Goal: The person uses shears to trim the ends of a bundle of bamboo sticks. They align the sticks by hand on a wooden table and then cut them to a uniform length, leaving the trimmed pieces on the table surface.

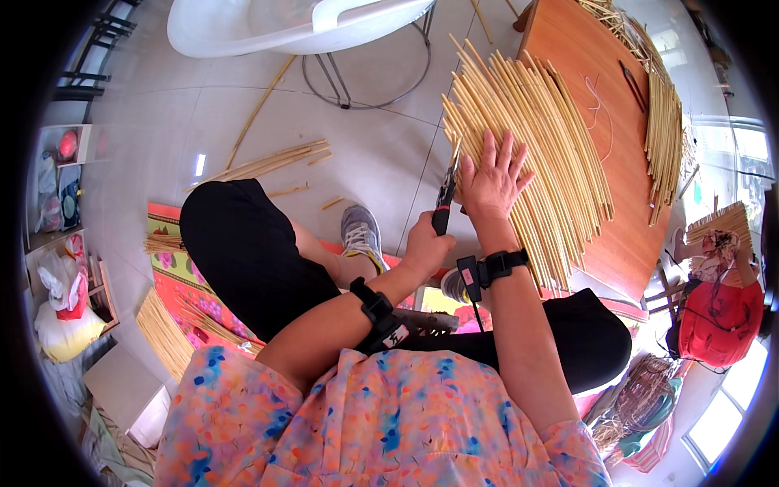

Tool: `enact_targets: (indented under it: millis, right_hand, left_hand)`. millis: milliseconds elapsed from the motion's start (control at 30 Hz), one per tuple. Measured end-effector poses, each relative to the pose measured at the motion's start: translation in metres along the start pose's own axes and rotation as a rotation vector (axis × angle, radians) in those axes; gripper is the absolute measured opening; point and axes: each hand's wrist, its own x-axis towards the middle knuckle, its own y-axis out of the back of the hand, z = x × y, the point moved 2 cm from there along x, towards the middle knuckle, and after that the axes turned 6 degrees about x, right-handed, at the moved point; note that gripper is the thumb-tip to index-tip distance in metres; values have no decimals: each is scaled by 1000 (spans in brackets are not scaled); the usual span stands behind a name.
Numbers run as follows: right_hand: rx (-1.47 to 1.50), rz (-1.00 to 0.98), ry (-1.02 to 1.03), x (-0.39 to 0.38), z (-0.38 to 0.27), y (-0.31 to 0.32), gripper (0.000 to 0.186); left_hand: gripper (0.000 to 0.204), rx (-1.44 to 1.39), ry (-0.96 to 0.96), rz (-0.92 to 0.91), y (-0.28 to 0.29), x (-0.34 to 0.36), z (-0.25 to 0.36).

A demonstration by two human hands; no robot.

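Observation:
My left hand (426,243) grips the black-and-red handle of a cutting tool (443,207), whose metal jaws point up at the left edge of a fanned mat of pale straw-coloured sticks (556,162). My right hand (495,178) lies palm down on that mat with its fingers spread, just right of the jaws. The mat lies over the left part of an orange-brown wooden board (625,252). A thin white cord (598,109) runs on the board beside it, and a second dark tool (633,85) lies further right, near another row of sticks (661,142).
Loose sticks (276,158) lie on the tiled floor (227,122). A white basin (243,28) stands on a metal stand (345,104). More sticks (162,333) rest by a floral mat (162,268). Shelves (57,235) line the left; a person in red (718,316) is at the right.

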Motion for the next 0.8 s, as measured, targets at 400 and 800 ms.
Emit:
enact_targets:
  millis: [400, 800]
  right_hand:
    - [-11, -4, -3, 0, 0, 0, 62]
    - [-26, 5, 4, 0, 0, -1, 63]
  left_hand:
    - [44, -28, 5, -47, 1, 2, -1]
    - [32, 96, -114, 23, -1, -3, -1]
